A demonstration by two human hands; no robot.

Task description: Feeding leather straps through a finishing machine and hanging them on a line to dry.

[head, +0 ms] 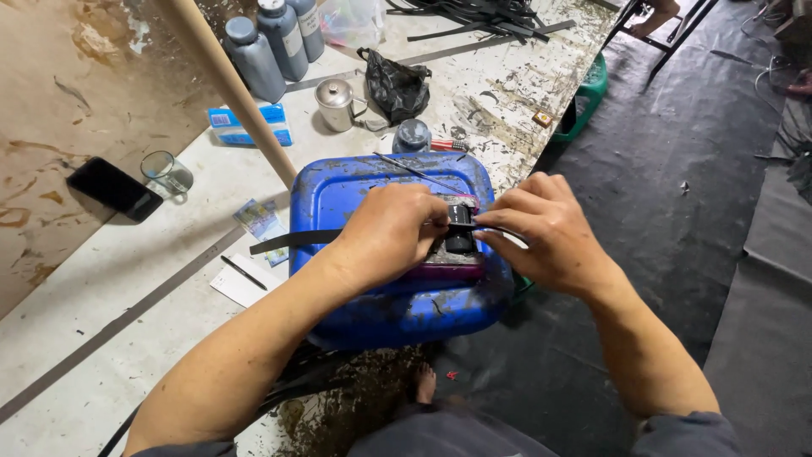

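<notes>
Looking down from the head camera, I see a bare foot (425,382) nearest, on the dark floor below the work. Just above it lies a blue plastic jerrycan (338,190) on its side, its flat face up and scuffed with dark smears. Both hands meet on top of it. My left hand (387,230) is curled with its fingers together, pinching a black strap (292,241) that runs out to the left across the can. My right hand (541,228) closes thumb and forefinger on the strap's other end, just beside a small black buckle (459,228) sitting between the two hands. Under the buckle rests a grimy magenta block (452,269), touching the can's face.

Left of the can, on the stained white bench (127,296), lie a pen (244,272) on a white slip and a small printed packet (258,218). Further left stand an empty clear glass (167,172) and a black phone (114,188) lying flat. A pale wooden pole (228,85) slants across the bench. Behind the can are a dark round jar (412,135), a lidded steel cup (336,104) whose contents I cannot see, a crumpled black plastic bag (396,86) and a blue box (245,125). Farthest back stand three grey bottles (279,42) with caps on, contents hidden, and a heap of black strips (482,15)
</notes>
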